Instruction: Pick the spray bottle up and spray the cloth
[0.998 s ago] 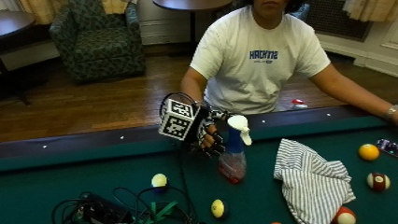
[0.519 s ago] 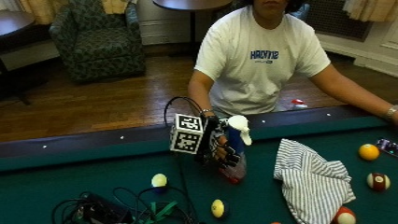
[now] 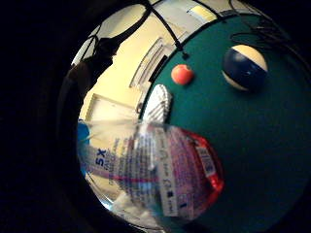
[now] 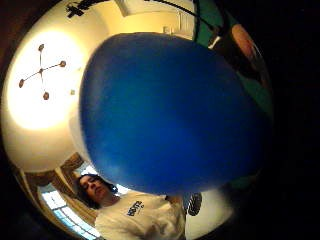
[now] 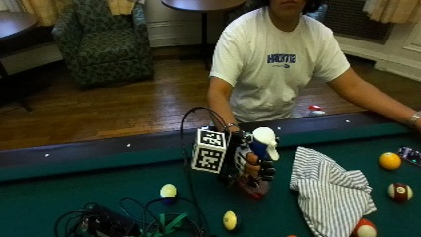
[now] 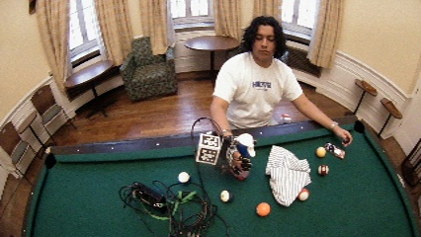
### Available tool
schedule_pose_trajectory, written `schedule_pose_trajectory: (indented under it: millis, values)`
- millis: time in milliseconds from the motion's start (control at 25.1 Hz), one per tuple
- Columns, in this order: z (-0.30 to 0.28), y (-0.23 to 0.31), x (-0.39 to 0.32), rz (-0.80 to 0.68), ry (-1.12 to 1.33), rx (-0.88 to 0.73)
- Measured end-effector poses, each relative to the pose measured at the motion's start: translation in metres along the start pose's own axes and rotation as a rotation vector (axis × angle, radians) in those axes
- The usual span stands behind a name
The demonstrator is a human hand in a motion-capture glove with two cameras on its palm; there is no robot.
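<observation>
In the outside view a spray bottle (image 5: 258, 183) with a white and blue head and a red base stands slightly tilted on the green felt. My gloved right hand (image 5: 253, 165) grips its body, fingers curled round it. I cannot tell whether the base touches the felt. A striped cloth (image 5: 329, 190) lies crumpled just beside the bottle, apart from it. The little finger side palm view shows the labelled bottle (image 3: 155, 174) close up, with the cloth (image 3: 158, 104) beyond. The blue spray head (image 4: 170, 110) fills the thumb side palm view. The wide view shows hand (image 6: 238, 162), bottle (image 6: 244, 144) and cloth (image 6: 287, 173).
Pool balls lie around: a yellow one (image 5: 390, 160), striped ones (image 5: 399, 191) (image 5: 363, 228) (image 5: 230, 219), a pale one (image 5: 168, 190), an orange one (image 6: 263, 209). A tangle of cables (image 5: 125, 223) lies on the felt. The person's bare hand (image 6: 343, 140) rests near the far rail.
My hand came in from beside the bottle and curled round its body. The bottle's head has shifted a little toward the cloth.
</observation>
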State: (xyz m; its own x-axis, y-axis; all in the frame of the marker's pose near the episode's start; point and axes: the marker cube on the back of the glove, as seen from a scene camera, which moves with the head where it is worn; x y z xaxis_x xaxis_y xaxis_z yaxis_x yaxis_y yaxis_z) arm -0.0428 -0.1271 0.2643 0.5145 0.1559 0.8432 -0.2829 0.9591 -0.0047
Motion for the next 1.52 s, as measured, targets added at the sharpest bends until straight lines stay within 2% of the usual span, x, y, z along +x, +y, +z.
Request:
schedule_pose_trajectory:
  millis: [359, 599, 758, 1277, 1516]
  values:
    - [0.017, -0.015, -0.007, 0.009, 0.027, 0.043]
    - [0.008, -0.007, -0.009, 0.001, 0.029, 0.229]
    - [-0.005, -0.001, -0.025, -0.049, 0.055, 0.270]
    - [-0.098, -0.032, -0.187, -0.230, 0.217, 0.265]
    - [-0.103, -0.048, -0.245, -0.285, 0.334, 0.188]
